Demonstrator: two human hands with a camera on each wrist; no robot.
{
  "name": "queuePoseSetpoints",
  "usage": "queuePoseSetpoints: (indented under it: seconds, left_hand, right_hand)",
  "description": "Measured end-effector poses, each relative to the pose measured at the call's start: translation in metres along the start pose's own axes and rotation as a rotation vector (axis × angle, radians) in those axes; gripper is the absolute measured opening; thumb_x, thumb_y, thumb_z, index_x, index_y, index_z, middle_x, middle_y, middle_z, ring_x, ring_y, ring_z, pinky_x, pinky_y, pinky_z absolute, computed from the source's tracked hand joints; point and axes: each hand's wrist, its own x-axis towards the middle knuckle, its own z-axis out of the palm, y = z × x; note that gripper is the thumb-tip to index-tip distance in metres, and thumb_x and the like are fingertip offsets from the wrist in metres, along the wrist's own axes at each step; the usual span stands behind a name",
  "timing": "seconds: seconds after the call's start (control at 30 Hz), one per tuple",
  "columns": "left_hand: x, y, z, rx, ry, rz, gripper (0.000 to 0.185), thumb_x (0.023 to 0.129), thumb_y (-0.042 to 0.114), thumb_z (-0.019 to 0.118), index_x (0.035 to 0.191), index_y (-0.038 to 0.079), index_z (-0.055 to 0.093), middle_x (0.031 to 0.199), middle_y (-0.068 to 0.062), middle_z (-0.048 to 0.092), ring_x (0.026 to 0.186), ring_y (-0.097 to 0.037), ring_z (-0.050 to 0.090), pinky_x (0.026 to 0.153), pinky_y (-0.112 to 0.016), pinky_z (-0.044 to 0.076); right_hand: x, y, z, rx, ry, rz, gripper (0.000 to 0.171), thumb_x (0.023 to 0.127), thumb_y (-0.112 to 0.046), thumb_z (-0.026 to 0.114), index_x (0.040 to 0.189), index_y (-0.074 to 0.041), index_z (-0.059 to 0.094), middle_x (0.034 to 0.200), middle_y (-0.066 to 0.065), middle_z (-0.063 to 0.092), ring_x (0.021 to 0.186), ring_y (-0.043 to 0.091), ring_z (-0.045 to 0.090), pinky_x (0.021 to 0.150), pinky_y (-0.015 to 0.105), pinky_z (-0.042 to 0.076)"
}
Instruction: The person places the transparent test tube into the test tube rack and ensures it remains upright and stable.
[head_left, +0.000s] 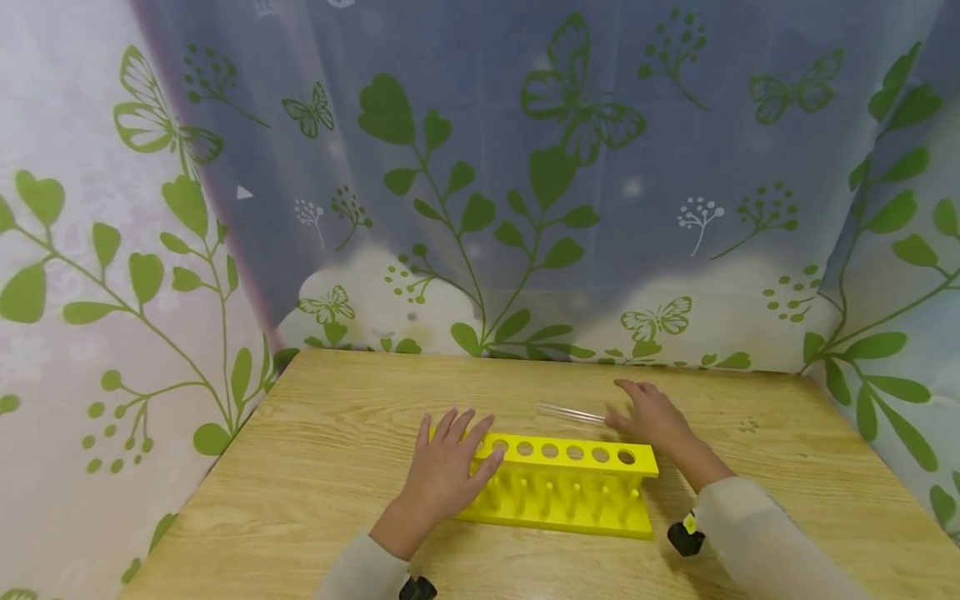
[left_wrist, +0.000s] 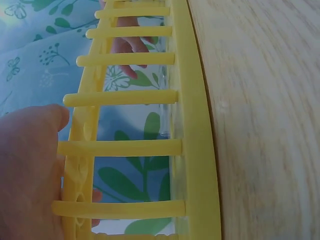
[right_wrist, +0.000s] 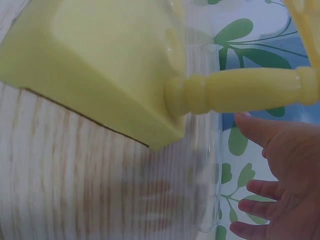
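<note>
Yellow rack steadied under flat left hand; all holes seen empty. Clear tube lies on worktop, touched by right hand, fingers extended; not yet gripped or racked.

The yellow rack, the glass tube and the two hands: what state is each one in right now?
Yellow rack: upright on the wooden table, all visible holes empty.
Glass tube: lying flat on the table behind the rack, looks empty.
Left hand: fingers straight, resting on the rack's left end.
Right hand: open, blurred, at the tube's right end; contact unclear.
</note>
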Motion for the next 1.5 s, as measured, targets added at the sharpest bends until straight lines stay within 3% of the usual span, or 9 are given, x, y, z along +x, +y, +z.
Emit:
queuePoseSetpoints:
  seconds: [0.4, 0.93, 1.5]
  left_hand:
    - [-0.001, -0.003, 0.007, 0.046, 0.009, 0.018, 0.053, 0.101, 0.053, 0.040, 0.142, 0.022, 0.049, 0.138, -0.009, 0.052, 0.133, -0.033, 0.041, 0.110, -0.060, 0.023]
    - [-0.003, -0.001, 0.005, 0.068, 0.040, 0.021, 0.049, 0.100, 0.051, 0.043, 0.138, 0.021, 0.053, 0.131, -0.006, 0.056, 0.127, -0.030, 0.046, 0.109, -0.060, 0.026]
    - [-0.002, -0.004, 0.007, 0.059, 0.036, 0.030, 0.050, 0.100, 0.052, 0.043, 0.138, 0.020, 0.054, 0.130, -0.005, 0.056, 0.126, -0.029, 0.046, 0.109, -0.059, 0.026]
  right_hand:
    - [0.006, 0.003, 0.009, -0.013, -0.023, -0.022, 0.072, 0.089, -0.031, 0.071, 0.144, 0.002, 0.039, 0.136, 0.036, 0.040, 0.120, 0.053, 0.044, 0.091, 0.064, 0.042]
    - [0.013, 0.007, 0.017, -0.062, -0.025, -0.097, 0.077, 0.082, -0.032, 0.078, 0.140, 0.005, 0.044, 0.130, 0.037, 0.046, 0.116, 0.053, 0.048, 0.088, 0.063, 0.045]
    - [0.015, 0.016, 0.024, -0.074, -0.027, -0.170, 0.071, 0.084, -0.033, 0.076, 0.134, 0.008, 0.048, 0.117, 0.033, 0.056, 0.106, 0.049, 0.055, 0.084, 0.061, 0.047]
